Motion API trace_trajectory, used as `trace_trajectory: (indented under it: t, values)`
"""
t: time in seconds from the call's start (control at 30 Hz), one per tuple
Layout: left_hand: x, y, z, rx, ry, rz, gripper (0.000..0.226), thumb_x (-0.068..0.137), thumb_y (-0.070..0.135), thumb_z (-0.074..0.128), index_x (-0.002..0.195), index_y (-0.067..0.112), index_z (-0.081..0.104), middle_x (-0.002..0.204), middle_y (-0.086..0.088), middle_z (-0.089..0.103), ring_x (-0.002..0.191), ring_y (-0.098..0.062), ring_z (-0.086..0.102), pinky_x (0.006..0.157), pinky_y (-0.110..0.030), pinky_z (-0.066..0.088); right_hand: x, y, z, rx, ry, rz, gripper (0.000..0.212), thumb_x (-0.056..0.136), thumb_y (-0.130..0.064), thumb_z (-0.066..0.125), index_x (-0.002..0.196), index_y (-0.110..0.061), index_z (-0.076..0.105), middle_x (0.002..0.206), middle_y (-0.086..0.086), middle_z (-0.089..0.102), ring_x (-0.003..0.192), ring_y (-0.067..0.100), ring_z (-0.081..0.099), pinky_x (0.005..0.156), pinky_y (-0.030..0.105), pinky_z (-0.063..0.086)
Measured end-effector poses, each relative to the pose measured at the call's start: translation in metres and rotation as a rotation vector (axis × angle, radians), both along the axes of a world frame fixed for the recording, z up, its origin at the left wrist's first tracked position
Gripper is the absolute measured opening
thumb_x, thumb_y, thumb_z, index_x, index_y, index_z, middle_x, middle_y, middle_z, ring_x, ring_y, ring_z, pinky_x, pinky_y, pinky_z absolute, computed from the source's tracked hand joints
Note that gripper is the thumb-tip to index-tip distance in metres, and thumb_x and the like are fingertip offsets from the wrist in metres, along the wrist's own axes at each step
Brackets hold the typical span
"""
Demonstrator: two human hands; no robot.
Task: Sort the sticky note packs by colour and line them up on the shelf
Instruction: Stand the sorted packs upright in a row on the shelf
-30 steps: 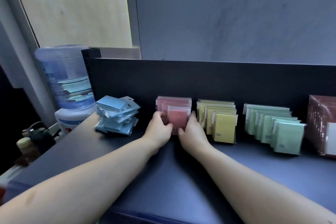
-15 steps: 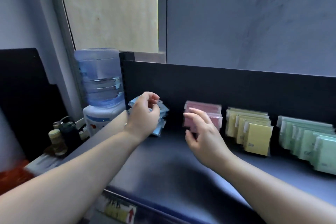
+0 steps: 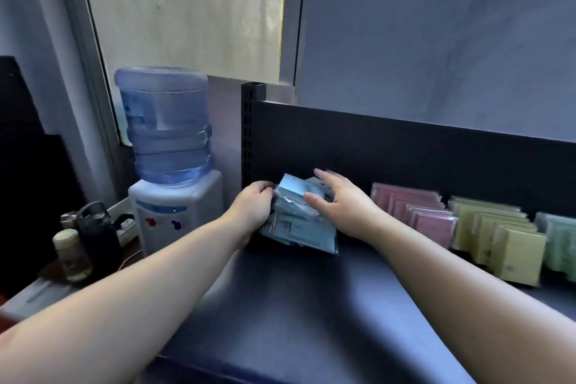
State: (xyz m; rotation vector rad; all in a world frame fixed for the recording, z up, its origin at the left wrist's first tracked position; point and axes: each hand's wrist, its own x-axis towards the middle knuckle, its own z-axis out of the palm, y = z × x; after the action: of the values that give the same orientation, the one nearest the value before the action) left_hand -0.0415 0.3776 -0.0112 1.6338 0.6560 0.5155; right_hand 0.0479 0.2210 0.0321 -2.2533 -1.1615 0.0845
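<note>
Three colours already stand in rows on the shelf (image 3: 311, 305): pink packs (image 3: 417, 212), yellow packs (image 3: 498, 237) and green packs (image 3: 558, 240). The blue packs (image 3: 299, 227) are left, heaped loosely at the shelf's left end. Your left hand (image 3: 254, 207) has its grip curled round the heap's edge; your right hand (image 3: 343, 206) lies spread over it.

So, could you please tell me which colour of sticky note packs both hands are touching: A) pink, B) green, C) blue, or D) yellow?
C: the left hand and the right hand both touch the loose pile of blue plastic-wrapped sticky note packs, one on each side.
</note>
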Motion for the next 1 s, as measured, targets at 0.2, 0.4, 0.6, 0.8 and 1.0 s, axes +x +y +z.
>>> trace_trajectory:
  t: [0.2, 0.4, 0.6, 0.8, 1.0]
  values:
    - [0.001, 0.013, -0.005, 0.01, 0.016, -0.135, 0.024, 0.091, 0.039, 0.047, 0.112, 0.032, 0.057, 0.112, -0.002, 0.066, 0.104, -0.019, 0.062, 0.096, -0.043, 0.049, -0.009, 0.009, -0.008, 0.026, -0.02, -0.09, 0.057, 0.077, -0.047, 0.071, 0.13, -0.033, 0.053, 0.122, -0.007, 0.052, 0.111, 0.012, 0.053, 0.096, 0.024, 0.04]
    - [0.009, 0.011, -0.004, 0.005, -0.027, -0.26, 0.045, 0.097, 0.044, 0.044, 0.139, 0.033, 0.035, 0.128, 0.011, 0.05, 0.103, -0.005, 0.05, 0.092, -0.007, 0.035, -0.023, -0.018, -0.016, 0.039, 0.014, -0.086, 0.057, 0.072, -0.041, 0.077, 0.124, -0.039, 0.055, 0.112, -0.011, 0.051, 0.102, 0.01, 0.055, 0.094, 0.025, 0.043]
    - [0.015, 0.012, -0.005, -0.117, -0.063, -0.354, 0.057, 0.091, 0.031, 0.058, 0.142, 0.029, 0.033, 0.11, 0.004, 0.062, 0.094, -0.019, 0.067, 0.079, -0.034, 0.056, -0.037, -0.048, -0.021, -0.047, 0.062, -0.075, 0.064, 0.074, -0.032, 0.077, 0.13, -0.043, 0.048, 0.118, -0.019, 0.048, 0.11, -0.004, 0.048, 0.096, 0.014, 0.038]
    - [0.009, 0.01, -0.004, 0.02, -0.001, -0.453, 0.053, 0.089, 0.026, 0.061, 0.137, 0.021, 0.04, 0.111, 0.004, 0.061, 0.098, -0.019, 0.065, 0.089, -0.037, 0.053, -0.045, -0.078, -0.02, -0.064, 0.206, -0.114, 0.06, 0.072, -0.031, 0.077, 0.126, -0.039, 0.052, 0.123, -0.021, 0.054, 0.112, -0.008, 0.05, 0.096, 0.012, 0.038]
    - [-0.009, -0.002, -0.002, 0.249, 0.105, -0.528, 0.06, 0.069, 0.049, 0.065, 0.121, 0.025, 0.046, 0.119, 0.005, 0.056, 0.106, -0.011, 0.057, 0.089, -0.029, 0.048, -0.049, -0.1, -0.017, 0.132, 0.374, -0.142, 0.046, 0.07, -0.028, 0.072, 0.113, -0.035, 0.059, 0.107, -0.007, 0.069, 0.098, 0.008, 0.066, 0.087, 0.023, 0.051]
